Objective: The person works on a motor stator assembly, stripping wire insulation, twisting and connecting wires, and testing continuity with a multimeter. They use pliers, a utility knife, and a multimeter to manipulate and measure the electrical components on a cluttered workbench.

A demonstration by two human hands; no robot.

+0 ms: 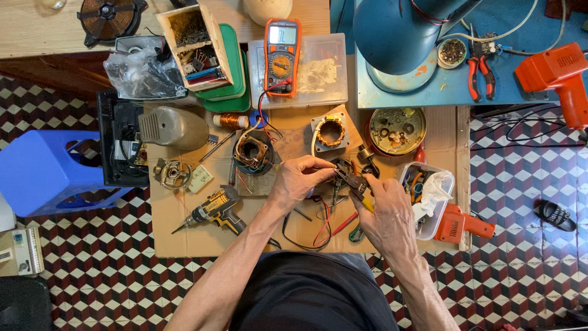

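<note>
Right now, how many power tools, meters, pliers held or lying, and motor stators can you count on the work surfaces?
Drills: 3, yellow drill, orange drill, orange drill on blue table
Multimeter: 1
Pliers: 2, red-handled pair, pair in right hand
Stators: 2
Total: 8

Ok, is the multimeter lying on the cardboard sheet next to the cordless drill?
No, the multimeter rests on a clear plastic box at the far edge, well away from the cordless drill.

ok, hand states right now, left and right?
Left hand: fingers pinched on a thin wire, right at the plier tips.
Right hand: closed on the yellow-handled pliers.
</note>
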